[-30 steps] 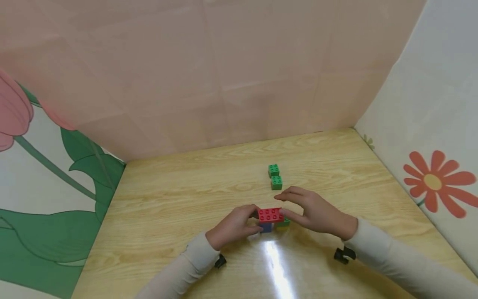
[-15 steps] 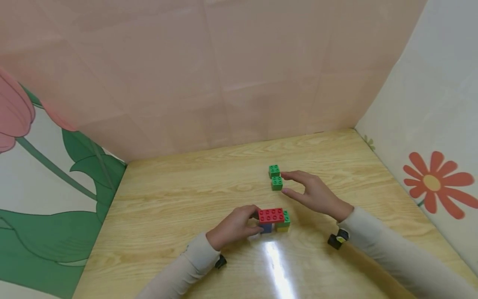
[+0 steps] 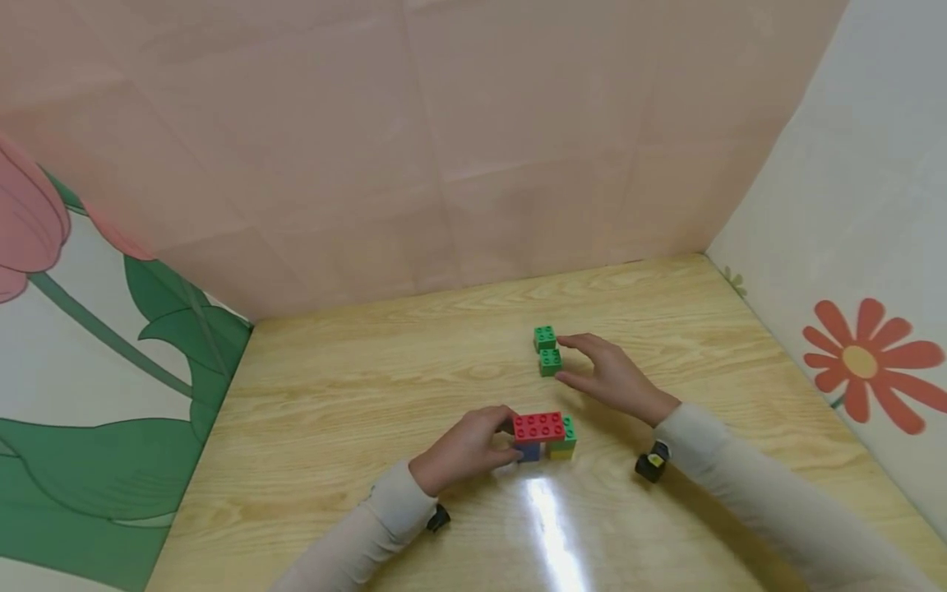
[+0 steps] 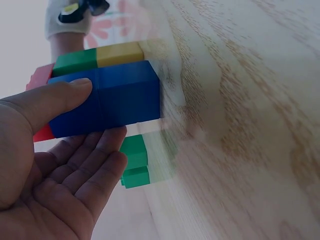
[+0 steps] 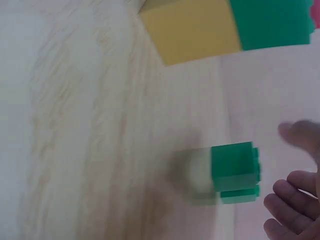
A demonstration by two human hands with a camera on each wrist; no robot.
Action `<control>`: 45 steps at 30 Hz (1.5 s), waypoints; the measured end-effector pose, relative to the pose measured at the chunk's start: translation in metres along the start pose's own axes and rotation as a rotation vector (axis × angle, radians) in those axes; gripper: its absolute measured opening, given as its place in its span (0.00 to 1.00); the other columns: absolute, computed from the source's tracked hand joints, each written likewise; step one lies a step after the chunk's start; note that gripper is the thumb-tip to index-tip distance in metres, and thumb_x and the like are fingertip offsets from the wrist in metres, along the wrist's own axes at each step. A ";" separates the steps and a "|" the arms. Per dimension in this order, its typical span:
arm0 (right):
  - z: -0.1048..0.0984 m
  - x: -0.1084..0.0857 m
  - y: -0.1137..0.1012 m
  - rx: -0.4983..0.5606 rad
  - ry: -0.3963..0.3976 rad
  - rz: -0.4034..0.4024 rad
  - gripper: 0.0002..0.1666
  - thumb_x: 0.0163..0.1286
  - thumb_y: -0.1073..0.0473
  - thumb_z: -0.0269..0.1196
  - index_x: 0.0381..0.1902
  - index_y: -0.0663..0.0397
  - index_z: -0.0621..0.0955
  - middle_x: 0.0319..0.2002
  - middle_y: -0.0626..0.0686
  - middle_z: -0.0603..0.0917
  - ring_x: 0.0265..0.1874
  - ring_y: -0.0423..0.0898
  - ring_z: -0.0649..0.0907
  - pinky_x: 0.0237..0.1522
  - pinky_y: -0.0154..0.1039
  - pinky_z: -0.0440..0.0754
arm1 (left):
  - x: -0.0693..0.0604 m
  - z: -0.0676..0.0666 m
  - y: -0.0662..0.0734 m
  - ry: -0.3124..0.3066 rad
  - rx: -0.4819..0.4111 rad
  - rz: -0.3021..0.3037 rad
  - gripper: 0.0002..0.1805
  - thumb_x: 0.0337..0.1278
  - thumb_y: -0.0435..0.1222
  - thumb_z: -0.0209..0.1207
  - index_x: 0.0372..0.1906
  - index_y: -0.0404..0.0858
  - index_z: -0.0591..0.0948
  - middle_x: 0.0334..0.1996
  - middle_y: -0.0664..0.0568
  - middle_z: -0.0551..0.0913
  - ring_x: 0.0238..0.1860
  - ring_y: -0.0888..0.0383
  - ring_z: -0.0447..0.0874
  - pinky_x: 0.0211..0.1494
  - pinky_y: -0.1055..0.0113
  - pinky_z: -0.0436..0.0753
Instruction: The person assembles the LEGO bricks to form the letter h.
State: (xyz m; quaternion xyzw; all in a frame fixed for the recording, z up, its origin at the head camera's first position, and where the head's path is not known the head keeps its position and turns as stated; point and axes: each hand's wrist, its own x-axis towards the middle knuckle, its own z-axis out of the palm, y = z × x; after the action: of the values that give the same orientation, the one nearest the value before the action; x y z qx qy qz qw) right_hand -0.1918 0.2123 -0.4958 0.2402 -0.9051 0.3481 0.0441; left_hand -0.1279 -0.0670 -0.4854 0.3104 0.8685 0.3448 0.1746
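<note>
A red brick (image 3: 538, 427) with studs bridges two short columns on the wooden table. Its left support is a column of two blue bricks (image 4: 125, 95); the right one is a green brick (image 3: 569, 432) on a yellow brick (image 3: 562, 454). My left hand (image 3: 468, 444) pinches the blue column, thumb on one side and fingers on the opposite side. Beyond the structure lie a nearer green brick (image 3: 550, 363) and a farther green brick (image 3: 544, 337). Just right of them is my right hand (image 3: 610, 374), thumb and fingers spread apart, holding nothing.
The wooden tabletop (image 3: 355, 370) meets a pink back wall (image 3: 436, 164). Side panels carry a painted tulip on the left and a red flower (image 3: 858, 362) on the right. Black wrist devices (image 3: 651, 462) sit under both sleeves.
My right hand has left the red brick and moved away from me to the two green bricks, inching slightly left lately. The left hand stays at the blue bricks.
</note>
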 end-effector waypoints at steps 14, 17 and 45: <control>0.017 0.005 0.018 -0.047 -0.024 0.076 0.31 0.65 0.55 0.68 0.63 0.61 0.74 0.57 0.61 0.78 0.57 0.60 0.77 0.58 0.58 0.74 | -0.001 0.001 0.001 -0.013 -0.002 -0.019 0.18 0.57 0.40 0.68 0.51 0.44 0.78 0.46 0.61 0.82 0.53 0.63 0.80 0.54 0.71 0.78; 0.018 0.005 0.019 -0.052 -0.029 0.078 0.30 0.65 0.55 0.68 0.63 0.61 0.75 0.57 0.61 0.79 0.56 0.59 0.77 0.58 0.57 0.74 | -0.001 0.001 0.002 -0.013 -0.003 -0.021 0.19 0.57 0.40 0.68 0.51 0.44 0.78 0.46 0.61 0.82 0.52 0.63 0.80 0.54 0.71 0.78; 0.004 0.000 -0.009 -0.025 0.030 0.013 0.22 0.65 0.52 0.68 0.54 0.54 0.80 0.49 0.52 0.82 0.47 0.50 0.82 0.48 0.51 0.81 | -0.001 -0.001 0.000 0.004 -0.027 -0.008 0.17 0.57 0.39 0.68 0.50 0.44 0.78 0.46 0.62 0.82 0.52 0.64 0.79 0.54 0.70 0.78</control>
State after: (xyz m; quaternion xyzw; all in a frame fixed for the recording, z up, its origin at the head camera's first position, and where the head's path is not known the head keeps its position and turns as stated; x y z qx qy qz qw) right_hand -0.1871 0.2042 -0.4932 0.2287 -0.9101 0.3407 0.0582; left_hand -0.1275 -0.0676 -0.4847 0.3040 0.8653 0.3565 0.1783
